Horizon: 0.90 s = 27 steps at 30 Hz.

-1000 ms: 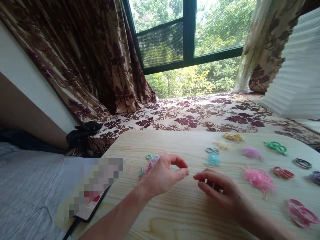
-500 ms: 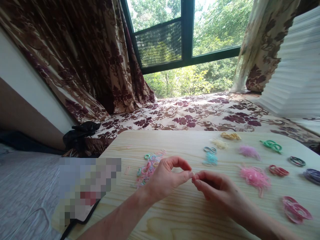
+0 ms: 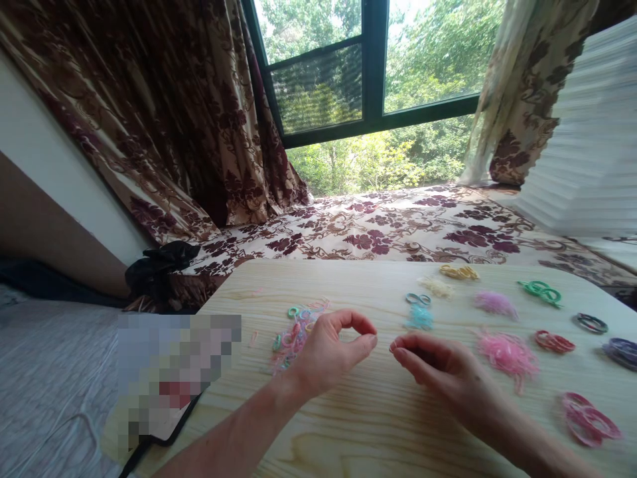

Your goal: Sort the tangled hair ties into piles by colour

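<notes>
My left hand [image 3: 331,348] is over the table, its thumb and index fingertips brought together in a loose pinch. Anything between those tips is too small to make out. Facing it across a small gap, my right hand [image 3: 442,368] pinches with thumb and index finger; what it holds, if anything, is too small to name. Partly behind my left hand lies a mixed heap of coloured elastic hair bands [image 3: 293,335]. Nearest beyond my right hand is a bundle of thin pink bands [image 3: 507,352].
Sorted groups lie to the right: turquoise bands [image 3: 419,317], blue-grey rings [image 3: 417,299], yellow bands [image 3: 458,271], lilac bands [image 3: 496,303], green bands [image 3: 541,292], red bands [image 3: 554,340], dark pink bands [image 3: 590,419]. A blurred-out object [image 3: 174,378] sits at the table's left edge.
My hands have parted: fingertips that met around a tiny spot now have a gap between them. My right hand shifted slightly right; the left drew back slightly. The band groups have not moved.
</notes>
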{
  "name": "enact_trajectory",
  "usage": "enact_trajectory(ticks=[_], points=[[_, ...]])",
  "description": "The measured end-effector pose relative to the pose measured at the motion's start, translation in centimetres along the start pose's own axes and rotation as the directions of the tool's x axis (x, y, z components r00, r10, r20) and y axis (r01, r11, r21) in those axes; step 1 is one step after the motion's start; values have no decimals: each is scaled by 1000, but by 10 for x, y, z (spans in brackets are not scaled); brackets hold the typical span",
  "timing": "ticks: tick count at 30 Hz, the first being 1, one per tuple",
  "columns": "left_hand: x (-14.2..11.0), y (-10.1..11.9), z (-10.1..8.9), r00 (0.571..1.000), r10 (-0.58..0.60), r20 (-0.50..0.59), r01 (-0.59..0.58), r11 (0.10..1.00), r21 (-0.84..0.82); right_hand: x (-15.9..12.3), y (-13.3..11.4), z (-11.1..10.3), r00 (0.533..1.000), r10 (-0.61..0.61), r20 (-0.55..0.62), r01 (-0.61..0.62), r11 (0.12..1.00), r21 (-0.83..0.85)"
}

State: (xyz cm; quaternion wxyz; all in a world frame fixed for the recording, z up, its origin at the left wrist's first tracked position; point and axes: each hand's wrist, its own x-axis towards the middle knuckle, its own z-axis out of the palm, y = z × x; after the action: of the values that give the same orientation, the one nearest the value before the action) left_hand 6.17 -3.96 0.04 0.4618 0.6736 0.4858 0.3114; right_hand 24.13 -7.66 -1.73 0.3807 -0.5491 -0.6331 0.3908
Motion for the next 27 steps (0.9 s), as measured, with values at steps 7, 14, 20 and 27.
enact_trajectory(ticks=[7, 14, 20, 27], points=[[3, -2, -3, 992, 84, -95, -76, 994, 80, 1, -3, -5, 996, -84, -34, 78, 987, -138], [8, -10, -7, 993, 44, -112, -40, 998, 39, 12, 23, -88, 880, -309, -360, 43, 807, -588], [9, -9, -8, 993, 19, -119, -19, 1000, 0, 12, 50, -144, 813, -193, -550, -293, 681, -672], [8, -7, -10, 985, -120, -122, 117, 993, -33, 24, 59, -144, 870, -113, -480, -344, 559, -755]])
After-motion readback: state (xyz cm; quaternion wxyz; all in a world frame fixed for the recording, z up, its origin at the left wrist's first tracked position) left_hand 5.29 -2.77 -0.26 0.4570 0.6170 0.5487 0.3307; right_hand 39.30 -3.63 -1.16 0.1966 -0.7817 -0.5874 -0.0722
